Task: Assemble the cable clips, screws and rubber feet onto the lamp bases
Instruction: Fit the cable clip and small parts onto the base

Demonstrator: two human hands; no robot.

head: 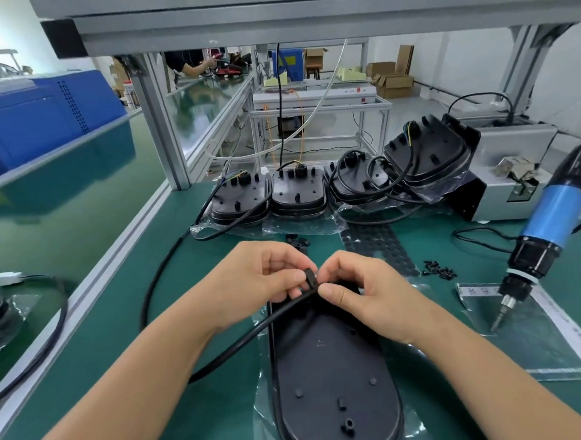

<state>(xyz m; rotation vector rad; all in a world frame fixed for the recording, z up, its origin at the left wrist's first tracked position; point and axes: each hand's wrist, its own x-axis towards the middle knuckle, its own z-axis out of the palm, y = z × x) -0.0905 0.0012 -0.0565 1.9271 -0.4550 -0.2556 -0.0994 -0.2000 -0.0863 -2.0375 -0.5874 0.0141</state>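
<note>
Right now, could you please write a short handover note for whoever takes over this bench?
Left hand pinches the cable clip on the black cable; right hand pinches the cable beside it, above the lamp base.
Loose screws and the electric screwdriver are to the right; the rubber feet sheet lies ahead.
Done: nothing fastened yet.
Left: seat the clip, screw it, add feet, then the stacked bases.

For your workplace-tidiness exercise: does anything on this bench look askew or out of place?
One thing: the rightmost stack of lamp bases sits tilted, leaning against the grey machine, while the other stacks lie flat. The screws lie in a loose heap on the mat. Nothing looks damaged.
</note>
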